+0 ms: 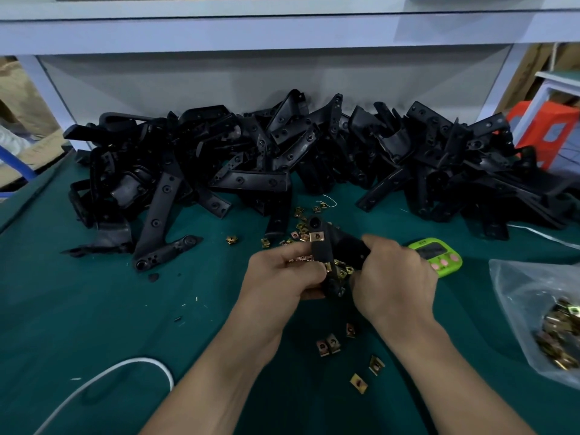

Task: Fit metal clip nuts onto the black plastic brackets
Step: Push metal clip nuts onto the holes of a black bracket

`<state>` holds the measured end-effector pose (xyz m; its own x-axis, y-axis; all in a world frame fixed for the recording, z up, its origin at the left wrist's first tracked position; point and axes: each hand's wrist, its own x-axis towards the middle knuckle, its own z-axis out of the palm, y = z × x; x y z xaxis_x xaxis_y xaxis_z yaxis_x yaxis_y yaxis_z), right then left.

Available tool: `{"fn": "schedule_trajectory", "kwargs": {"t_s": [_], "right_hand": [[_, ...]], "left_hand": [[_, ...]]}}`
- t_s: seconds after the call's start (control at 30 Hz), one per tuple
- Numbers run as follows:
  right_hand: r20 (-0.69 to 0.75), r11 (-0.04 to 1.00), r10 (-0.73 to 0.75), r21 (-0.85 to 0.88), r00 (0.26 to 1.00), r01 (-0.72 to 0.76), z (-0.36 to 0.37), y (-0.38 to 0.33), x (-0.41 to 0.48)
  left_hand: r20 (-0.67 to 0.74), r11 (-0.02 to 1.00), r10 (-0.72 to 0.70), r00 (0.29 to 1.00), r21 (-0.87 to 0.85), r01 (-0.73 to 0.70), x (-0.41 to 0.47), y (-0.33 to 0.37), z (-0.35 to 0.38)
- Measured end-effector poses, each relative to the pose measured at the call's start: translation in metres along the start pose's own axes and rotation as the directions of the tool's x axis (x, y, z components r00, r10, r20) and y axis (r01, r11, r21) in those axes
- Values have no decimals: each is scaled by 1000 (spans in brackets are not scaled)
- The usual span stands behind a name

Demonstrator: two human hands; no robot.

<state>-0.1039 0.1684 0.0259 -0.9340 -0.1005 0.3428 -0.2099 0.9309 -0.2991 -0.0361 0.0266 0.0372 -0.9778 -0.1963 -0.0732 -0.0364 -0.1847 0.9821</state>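
A black plastic bracket [323,249] is held above the green mat at centre. One brass clip nut [317,236] sits fitted on its upper arm. My left hand [282,274] grips the bracket from the left, fingers curled round its stem. My right hand [395,271] grips its right arm. Loose clip nuts [340,271] lie under the bracket, and others [329,344] are scattered nearer to me. A big pile of black brackets [314,158] fills the back of the table.
A green timer [439,255] lies just right of my right hand. A clear bag of clip nuts [558,337] sits at the right edge. A white cable [103,376] curves across the front left. An orange box [546,130] stands at the far right.
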Motion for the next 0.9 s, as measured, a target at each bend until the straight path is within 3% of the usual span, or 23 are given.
{"fn": "schedule_trajectory", "kwargs": {"t_s": [0.2, 0.33, 0.63, 0.9], "right_hand": [[-21, 993, 47, 109, 999, -45, -2, -1, -1], [-23, 995, 47, 91, 999, -45, -3, 1, -1], [-33, 999, 23, -22, 999, -23, -30, -7, -11], [108, 992, 114, 50, 988, -120, -111, 19, -26]], "left_hand": [[38, 999, -4, 999, -43, 6, 5, 1, -9], [-37, 992, -12, 999, -129, 7, 8, 1, -10], [-159, 995, 98, 982, -8, -101, -3, 23, 6], [-127, 986, 66, 990, -143, -85, -18, 65, 70]]}}
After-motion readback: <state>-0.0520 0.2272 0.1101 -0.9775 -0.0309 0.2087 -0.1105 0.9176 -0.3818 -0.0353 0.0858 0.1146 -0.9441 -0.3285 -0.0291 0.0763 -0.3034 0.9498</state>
